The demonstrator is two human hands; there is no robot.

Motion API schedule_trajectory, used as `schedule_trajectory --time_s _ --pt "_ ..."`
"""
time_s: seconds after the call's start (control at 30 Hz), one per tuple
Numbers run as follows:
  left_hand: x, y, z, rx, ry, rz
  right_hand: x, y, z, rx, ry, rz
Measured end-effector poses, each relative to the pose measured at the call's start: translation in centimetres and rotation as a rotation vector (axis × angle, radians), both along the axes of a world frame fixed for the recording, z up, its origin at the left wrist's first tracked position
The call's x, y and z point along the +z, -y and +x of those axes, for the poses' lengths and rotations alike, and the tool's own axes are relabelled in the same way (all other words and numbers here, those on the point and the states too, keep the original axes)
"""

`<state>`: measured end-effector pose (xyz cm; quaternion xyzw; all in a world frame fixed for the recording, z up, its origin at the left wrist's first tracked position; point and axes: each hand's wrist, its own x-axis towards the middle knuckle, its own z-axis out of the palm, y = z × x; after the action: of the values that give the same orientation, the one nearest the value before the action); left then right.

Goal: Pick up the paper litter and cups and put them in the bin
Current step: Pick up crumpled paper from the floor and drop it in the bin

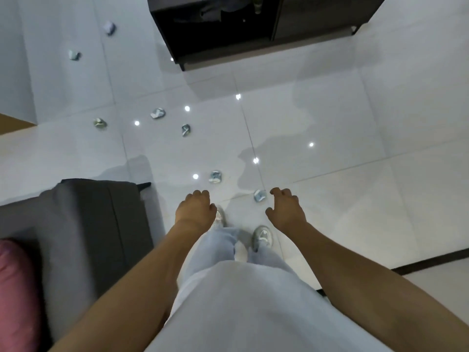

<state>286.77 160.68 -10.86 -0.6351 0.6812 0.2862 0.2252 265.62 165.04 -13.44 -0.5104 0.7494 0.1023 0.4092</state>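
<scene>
Several crumpled paper balls lie scattered on the glossy white tile floor point(330, 123). The nearest paper ball point(260, 195) sits just left of my right hand point(285, 210), whose fingers are spread and hold nothing. Another ball point(216, 177) lies a little beyond my left hand point(194, 208), which hangs with loosely curled fingers and holds nothing. Three more balls point(185, 129) point(157, 113) point(100, 123) cluster farther out, and two balls point(74, 55) point(109, 27) lie at the far left. No bin or cup is in view.
A grey sofa arm point(83, 219) with a pink cushion point(17, 288) stands at my left. A dark cabinet point(253, 29) stands ahead at the top. My feet in light shoes point(262, 236) are on the tiles below my hands.
</scene>
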Motion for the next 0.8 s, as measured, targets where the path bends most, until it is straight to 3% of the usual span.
schedule_trajectory --time_s 0.47,0.67,0.8 --pt "-6.9 8.5 2.2 -0.388 -0.04 0.056 -8.0 0.4 3.9 -0.387 -0.042 0.024" --pt "-15.3 8.6 0.8 -0.443 -0.008 0.173 -15.7 -0.3 3.0 -0.442 -0.049 0.038" --pt "-23.7 7.8 -0.2 -0.434 -0.045 0.201 -24.4 -1.3 2.2 -0.412 -0.045 0.074"
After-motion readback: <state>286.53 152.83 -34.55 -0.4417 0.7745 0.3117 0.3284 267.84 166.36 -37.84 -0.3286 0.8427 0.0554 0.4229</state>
